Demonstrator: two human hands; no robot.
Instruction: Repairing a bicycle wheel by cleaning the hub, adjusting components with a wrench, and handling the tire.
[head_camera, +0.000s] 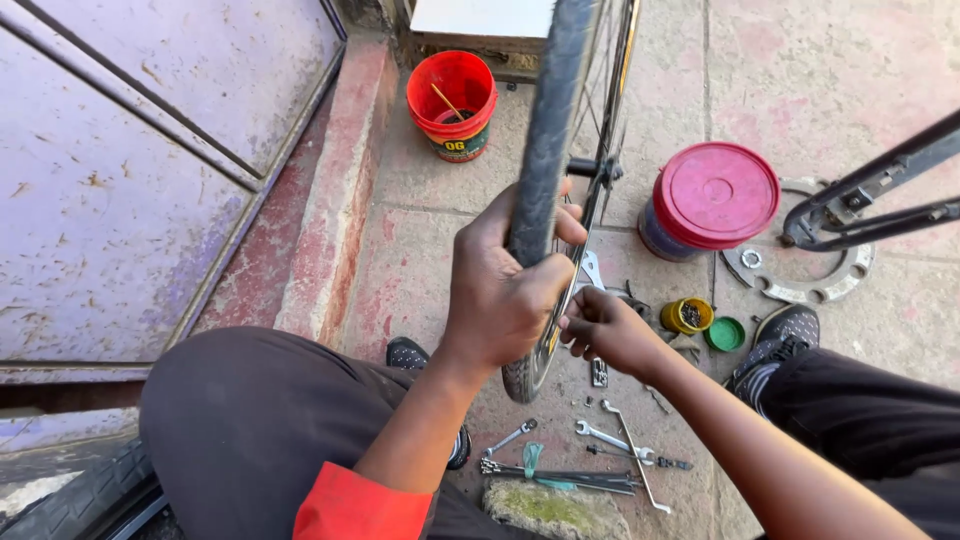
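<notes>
**Two hands on a bike wheel**

Head view: The wheel (560, 130) stands upright on the stone floor (430, 190), between the person's knees. The left hand (505, 285) is wrapped tight around the black tyre (545, 150). The right hand (600, 328) is closed in a pinch at the rim, just beside the left hand (what it pinches is too small to tell). Spanners (600, 435) lie on the floor below the wheel. A red bucket (452, 100) stands behind it. A tin with a red lid (712, 195) stands to the right, near a small yellow pot (687, 316) and a green cap (725, 334).
</notes>
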